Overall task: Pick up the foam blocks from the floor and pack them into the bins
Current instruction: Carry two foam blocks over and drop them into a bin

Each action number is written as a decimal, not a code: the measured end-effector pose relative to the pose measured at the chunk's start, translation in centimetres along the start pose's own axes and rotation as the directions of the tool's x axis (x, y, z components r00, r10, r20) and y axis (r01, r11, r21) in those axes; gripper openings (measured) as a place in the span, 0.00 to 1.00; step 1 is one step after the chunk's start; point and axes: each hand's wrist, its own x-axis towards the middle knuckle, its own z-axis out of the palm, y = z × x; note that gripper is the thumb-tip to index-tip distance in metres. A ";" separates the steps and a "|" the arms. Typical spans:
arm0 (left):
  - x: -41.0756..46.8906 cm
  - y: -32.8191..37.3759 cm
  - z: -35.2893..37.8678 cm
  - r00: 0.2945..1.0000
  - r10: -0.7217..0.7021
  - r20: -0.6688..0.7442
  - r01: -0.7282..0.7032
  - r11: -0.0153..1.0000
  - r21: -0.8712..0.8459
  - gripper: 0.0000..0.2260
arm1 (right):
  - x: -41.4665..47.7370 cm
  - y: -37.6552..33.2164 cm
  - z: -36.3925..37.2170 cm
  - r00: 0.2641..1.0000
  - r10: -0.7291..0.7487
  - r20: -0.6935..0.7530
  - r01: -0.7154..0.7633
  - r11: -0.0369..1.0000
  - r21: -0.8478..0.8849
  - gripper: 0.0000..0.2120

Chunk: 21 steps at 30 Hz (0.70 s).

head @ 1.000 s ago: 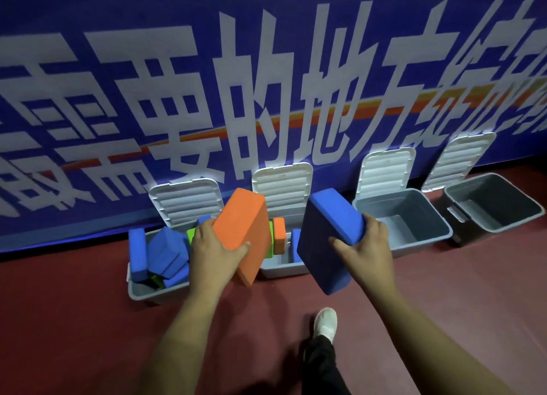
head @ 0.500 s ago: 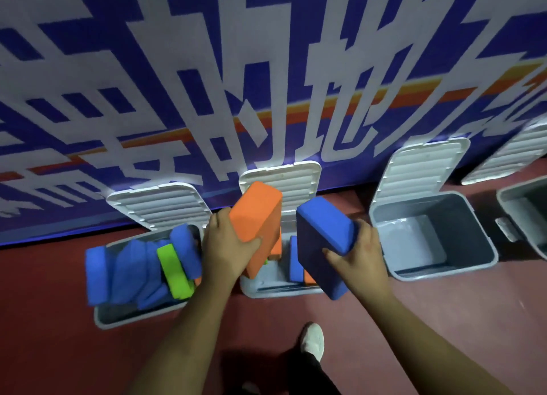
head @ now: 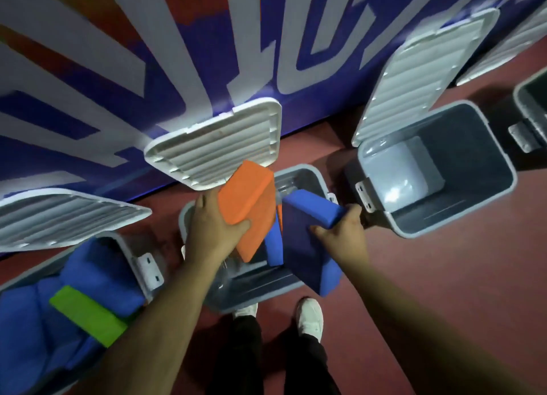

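Note:
My left hand (head: pixel 211 231) grips an orange foam block (head: pixel 250 206), held tilted over the middle grey bin (head: pixel 307 177). Beside it, my right hand (head: pixel 343 236) grips a large blue foam block (head: pixel 305 246) that hangs over the same bin's right front corner. Between the two held blocks a smaller blue block (head: pixel 273 243) stands inside that bin. The bin's white lid (head: pixel 216 146) leans open against the wall behind.
The left bin (head: pixel 145 264) is full of blue blocks with a green block (head: pixel 88 314) on top. To the right stands a bin with nothing in it (head: pixel 438 169), lid up, and another bin (head: pixel 529 98) at the frame edge. My white shoes (head: pixel 309 317) stand on red floor.
I have stepped up close to the bins and look steeply down. Both hands have lowered their blocks over the middle bin, still gripping them.

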 end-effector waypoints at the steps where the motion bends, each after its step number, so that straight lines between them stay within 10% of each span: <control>1: 1.1 -1.2 1.1 1.000 -0.015 0.012 0.015 1.000 0.011 0.34 | 2.4 0.5 1.6 1.000 -0.007 0.010 0.007 0.999 -0.033 0.31; 13: 6.3 -9.3 11.0 0.997 -0.069 0.046 0.067 0.997 0.050 0.25 | 18.8 6.3 13.8 0.998 -0.017 0.052 0.021 0.998 -0.065 0.29; 21: 7.7 -7.8 13.3 0.971 -0.177 0.164 0.229 0.885 -0.406 0.20 | 12.9 7.7 10.4 0.964 0.001 0.266 -0.056 0.979 0.197 0.21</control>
